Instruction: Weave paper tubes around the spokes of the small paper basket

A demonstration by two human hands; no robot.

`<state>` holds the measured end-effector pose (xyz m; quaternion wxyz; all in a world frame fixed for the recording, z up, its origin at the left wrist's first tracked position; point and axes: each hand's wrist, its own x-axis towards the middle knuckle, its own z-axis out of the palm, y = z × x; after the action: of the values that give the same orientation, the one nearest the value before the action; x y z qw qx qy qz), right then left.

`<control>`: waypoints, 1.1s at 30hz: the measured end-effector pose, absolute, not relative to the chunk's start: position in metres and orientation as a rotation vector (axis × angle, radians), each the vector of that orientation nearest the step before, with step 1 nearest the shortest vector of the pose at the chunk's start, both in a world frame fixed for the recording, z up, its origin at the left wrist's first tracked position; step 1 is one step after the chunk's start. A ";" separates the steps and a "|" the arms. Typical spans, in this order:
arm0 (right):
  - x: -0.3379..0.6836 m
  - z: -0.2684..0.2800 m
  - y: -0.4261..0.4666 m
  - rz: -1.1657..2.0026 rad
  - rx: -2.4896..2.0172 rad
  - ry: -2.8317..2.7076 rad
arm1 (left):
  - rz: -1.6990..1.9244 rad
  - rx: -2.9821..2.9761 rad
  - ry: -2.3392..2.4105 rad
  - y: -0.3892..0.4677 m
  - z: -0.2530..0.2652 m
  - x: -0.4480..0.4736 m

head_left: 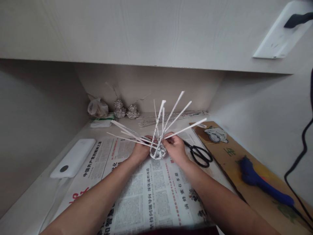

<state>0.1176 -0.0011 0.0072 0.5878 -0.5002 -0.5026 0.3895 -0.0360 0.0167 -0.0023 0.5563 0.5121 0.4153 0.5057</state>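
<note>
A small round basket base (158,153) woven from rolled paper sits between my hands, above the newspaper (137,195). Several white rolled-paper sticks (174,109) fan upward and outward from its rim. My left hand (141,150) grips the left side of the weaving, its fingertips partly hidden behind the sticks. At the right side, my right hand (175,147) pinches the rim and the foot of a stick between thumb and fingers. Black-handled scissors (201,156) lie just right of my right hand.
Two gourd-shaped woven pieces (119,109) and a plastic bag (97,107) stand at the back. Loose paper sticks (168,119) lie behind my hands. A blue glue gun (264,186) and a crumpled wad (217,134) rest on cardboard (225,156). A white power bank (74,158) lies left.
</note>
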 end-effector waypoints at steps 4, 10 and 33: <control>0.117 0.010 -0.003 0.908 -1.165 -1.123 | 1.207 1.155 0.941 0.016 -0.007 -0.033; 0.117 0.004 0.004 1.012 -1.169 -0.907 | 1.269 1.215 0.951 0.013 -0.005 -0.032; 0.112 0.016 -0.007 1.454 -1.180 -0.662 | 1.414 1.770 1.184 0.019 -0.005 -0.042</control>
<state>0.1118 -0.0067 0.0164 0.5460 -0.4979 -0.2793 0.6132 -0.0421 0.0188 -0.0054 0.2885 0.6629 0.4435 0.5297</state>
